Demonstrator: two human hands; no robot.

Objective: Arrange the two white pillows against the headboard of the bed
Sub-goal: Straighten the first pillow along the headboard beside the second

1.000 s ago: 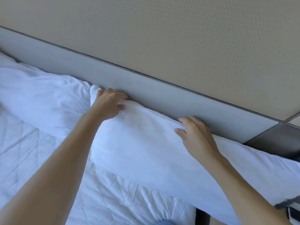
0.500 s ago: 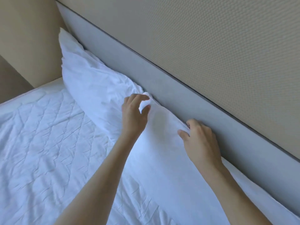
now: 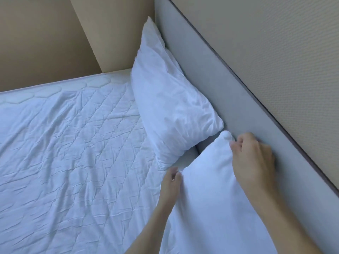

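Two white pillows lean against the grey padded headboard [image 3: 229, 85]. The far pillow [image 3: 165, 99] stands tilted in the corner, untouched. The near pillow [image 3: 211, 189] lies lower right, its top corner just short of the far one. My left hand [image 3: 171, 182] pinches the near pillow's lower left corner. My right hand [image 3: 253, 160] grips its upper edge near the top corner, beside the headboard. A narrow gap of mattress shows between the two pillows.
A white quilted, creased mattress cover [image 3: 73, 153] fills the left and middle. A beige wall [image 3: 36, 43] borders the bed's far side. A textured beige wall panel [image 3: 275, 43] rises above the headboard.
The view swung left, bringing the far pillow and bed corner into sight. My left hand dropped from the near pillow's top edge to its lower corner. My right hand stays on the top edge.
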